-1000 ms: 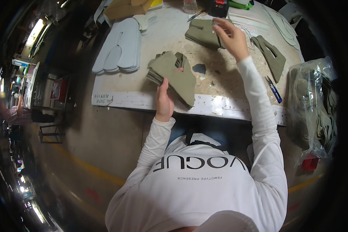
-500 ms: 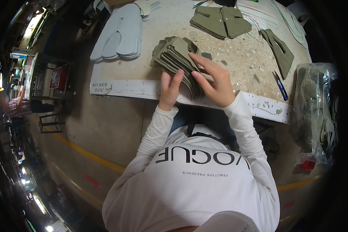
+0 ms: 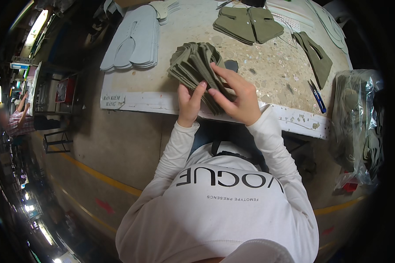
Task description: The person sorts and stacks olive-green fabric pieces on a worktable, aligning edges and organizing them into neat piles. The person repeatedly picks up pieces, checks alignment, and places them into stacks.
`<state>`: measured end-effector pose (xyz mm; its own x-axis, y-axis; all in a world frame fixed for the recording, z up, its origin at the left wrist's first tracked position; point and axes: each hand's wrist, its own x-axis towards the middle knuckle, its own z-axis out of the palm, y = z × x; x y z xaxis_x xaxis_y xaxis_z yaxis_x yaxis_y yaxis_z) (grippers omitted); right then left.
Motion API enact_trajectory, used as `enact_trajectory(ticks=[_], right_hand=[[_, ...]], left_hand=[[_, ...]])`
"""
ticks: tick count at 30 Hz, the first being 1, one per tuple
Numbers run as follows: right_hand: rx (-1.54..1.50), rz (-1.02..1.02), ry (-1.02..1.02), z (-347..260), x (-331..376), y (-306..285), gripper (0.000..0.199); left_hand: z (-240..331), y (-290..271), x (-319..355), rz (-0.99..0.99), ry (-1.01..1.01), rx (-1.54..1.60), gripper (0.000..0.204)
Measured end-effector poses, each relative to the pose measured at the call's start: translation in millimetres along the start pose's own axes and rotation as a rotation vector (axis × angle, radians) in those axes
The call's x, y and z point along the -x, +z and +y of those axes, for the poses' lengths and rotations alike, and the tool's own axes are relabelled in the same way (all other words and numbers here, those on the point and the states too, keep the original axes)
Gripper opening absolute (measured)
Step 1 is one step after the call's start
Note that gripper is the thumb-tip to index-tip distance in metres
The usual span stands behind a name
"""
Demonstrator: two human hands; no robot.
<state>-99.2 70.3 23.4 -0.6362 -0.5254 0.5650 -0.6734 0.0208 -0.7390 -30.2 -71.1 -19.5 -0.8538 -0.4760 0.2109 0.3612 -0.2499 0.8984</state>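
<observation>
A thick stack of olive-green cut fabric pieces [image 3: 191,65] is held up over the near edge of the worktable [image 3: 162,81], its layers fanned apart. My left hand [image 3: 190,104] grips the stack from below, the thumb pressed on its near side. At the stack's right side my right hand [image 3: 239,94] is closed on the layers, thumb and forefinger pinching their edges. Behind my right fingers a small dark grey piece [image 3: 231,65] lies on the tabletop. The fingers under the stack are hidden.
Light grey panels [image 3: 136,39] are piled at the left. Olive panels [image 3: 250,26] lie at the back, with a slotted olive piece [image 3: 314,59] to their right. Blue-handled snips [image 3: 318,98] rest near the right edge. A clear plastic bag of pieces [image 3: 353,118] stands beyond it. A person [image 3: 19,118] is far left.
The layers of the olive stack have spread apart and bent upright between my hands. Both hands have shifted slightly left and nearer to me, still holding the stack.
</observation>
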Motion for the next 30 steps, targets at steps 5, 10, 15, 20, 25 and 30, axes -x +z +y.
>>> enact_trajectory(ticks=[5,10,15,20,25,30], right_hand=[[0.053,0.004,-0.005,0.1,2.0,3.5,0.051],[0.051,0.023,0.016,2.4,-0.6,2.9,0.049],[0.229,0.047,0.009,-6.2,3.4,9.7,0.048],[-0.025,0.045,0.257,3.9,-9.2,0.5,0.047],[-0.645,0.126,0.575,7.4,-29.2,-50.3,0.041],[-0.709,0.096,0.631,-16.2,-46.4,-94.4,0.042]], left_hand=[[4.0,2.3,-0.6,0.014,-0.043,0.069,0.029],[4.2,1.0,0.4,0.063,-0.076,0.195,0.031],[0.9,1.6,-0.3,-0.036,0.021,-0.056,0.031],[11.8,6.7,-2.8,0.212,-0.096,-0.126,0.036],[56.3,-15.4,-15.9,0.044,-0.272,0.342,0.053],[104.1,-49.7,-15.3,0.124,-0.274,0.479,0.058]])
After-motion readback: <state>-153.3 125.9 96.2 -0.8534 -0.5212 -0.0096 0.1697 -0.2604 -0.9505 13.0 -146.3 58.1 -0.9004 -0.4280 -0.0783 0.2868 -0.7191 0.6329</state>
